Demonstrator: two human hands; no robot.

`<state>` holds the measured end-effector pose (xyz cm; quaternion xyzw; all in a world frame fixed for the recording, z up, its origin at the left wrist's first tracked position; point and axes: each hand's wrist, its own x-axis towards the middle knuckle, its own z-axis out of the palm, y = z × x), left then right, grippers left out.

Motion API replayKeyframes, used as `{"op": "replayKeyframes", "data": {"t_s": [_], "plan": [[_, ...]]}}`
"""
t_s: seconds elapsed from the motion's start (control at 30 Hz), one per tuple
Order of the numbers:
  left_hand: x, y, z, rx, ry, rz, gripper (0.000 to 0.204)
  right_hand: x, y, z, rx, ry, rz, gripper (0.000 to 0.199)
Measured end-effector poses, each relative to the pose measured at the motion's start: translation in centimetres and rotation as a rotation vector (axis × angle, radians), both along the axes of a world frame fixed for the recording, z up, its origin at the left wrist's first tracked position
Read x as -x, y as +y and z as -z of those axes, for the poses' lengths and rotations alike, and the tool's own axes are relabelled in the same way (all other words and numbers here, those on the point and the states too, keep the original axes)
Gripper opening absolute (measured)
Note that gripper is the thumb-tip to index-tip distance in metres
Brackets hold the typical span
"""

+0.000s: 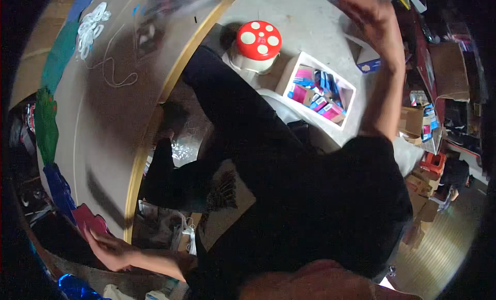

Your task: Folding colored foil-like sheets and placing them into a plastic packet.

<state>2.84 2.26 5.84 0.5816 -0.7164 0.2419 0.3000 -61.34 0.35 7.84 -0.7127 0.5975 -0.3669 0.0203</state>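
Observation:
My left hand [106, 247] lies low at the left, fingers spread on the edge of a grey round table [113, 119], touching a pink flat shape [88, 219]. It holds nothing. My right hand [373, 16] is raised at the top of the view, arm stretched up. Its fingers curl on a blurred translucent sheet [206, 1] that streaks across the top edge. My dark-clothed legs and body fill the middle.
Green [46, 127], blue [59, 189] and teal shapes line the table's left rim, and a white cord [92, 28] lies near the top. On the floor stand a red mushroom-shaped stool [258, 41] and a white box of pink and blue packets [320, 90]. Cardboard boxes [413, 121] are stacked at right.

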Motion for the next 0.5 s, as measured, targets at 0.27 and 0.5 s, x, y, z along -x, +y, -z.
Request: {"op": "replayKeyframes", "data": {"t_s": [0.27, 0.5], "plan": [[-1.0, -3.2, 6.4, 0.037, 0.049, -0.175, 0.023, 18.6, 16.3, 31.3, -0.874, 0.345, 0.63, 0.033], [-1.8, -1.4, 3.7, -0.05, 0.116, -0.363, 0.029, 10.0, 11.2, 47.9, -0.945, -0.022, 0.521, 0.041]]}}
